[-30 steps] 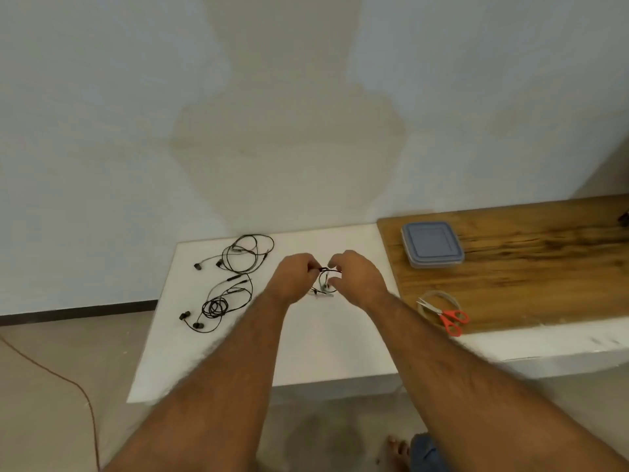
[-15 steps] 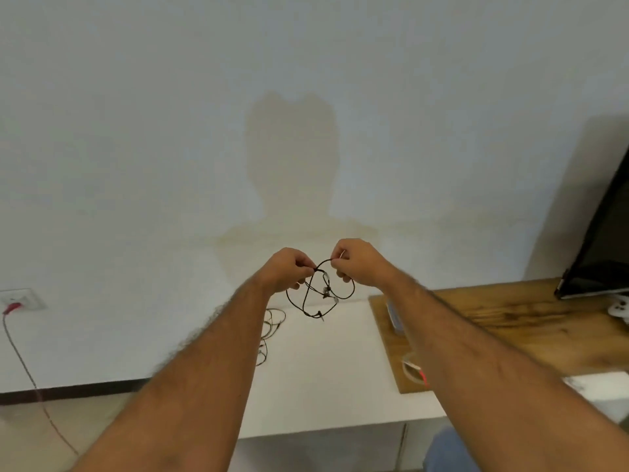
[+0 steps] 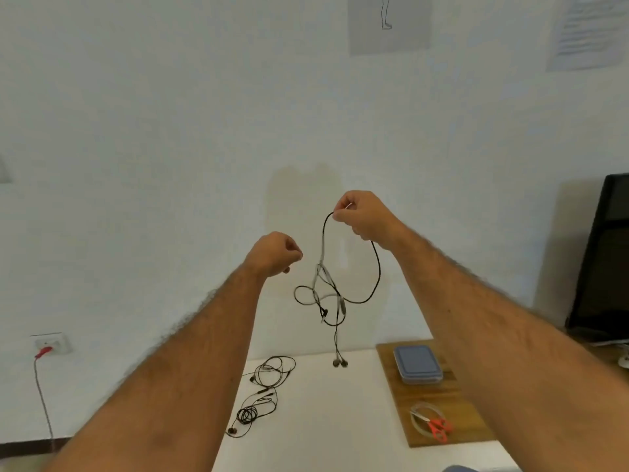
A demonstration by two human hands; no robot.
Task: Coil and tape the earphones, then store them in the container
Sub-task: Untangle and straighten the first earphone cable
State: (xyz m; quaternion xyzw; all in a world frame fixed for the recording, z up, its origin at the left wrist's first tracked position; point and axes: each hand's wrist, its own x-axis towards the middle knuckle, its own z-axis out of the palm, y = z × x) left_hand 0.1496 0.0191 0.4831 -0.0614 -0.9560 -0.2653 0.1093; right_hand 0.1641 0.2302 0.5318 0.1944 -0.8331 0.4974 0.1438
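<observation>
- The earphones hang in the air above the table, still tangled in loose loops, with both buds dangling just over the tabletop.
- The right hand pinches the cord near its top, well above the table, and carries the whole weight.
- The left hand sits lower, left of the hanging cord, fingers curled; whether it holds a strand I cannot tell, but it looks apart from the cord.
- Judged step: shaking out the tangle before coiling; no coil is formed and no tape applied yet.
- Next move likely calls for the left hand to catch the hanging length and free the knot midway, then wind even loops.
- On the table, left of the buds, lie two more earphone sets.
- To the right on the table, a board carries the lidded container, with tape and scissors nearer the person.
</observation>
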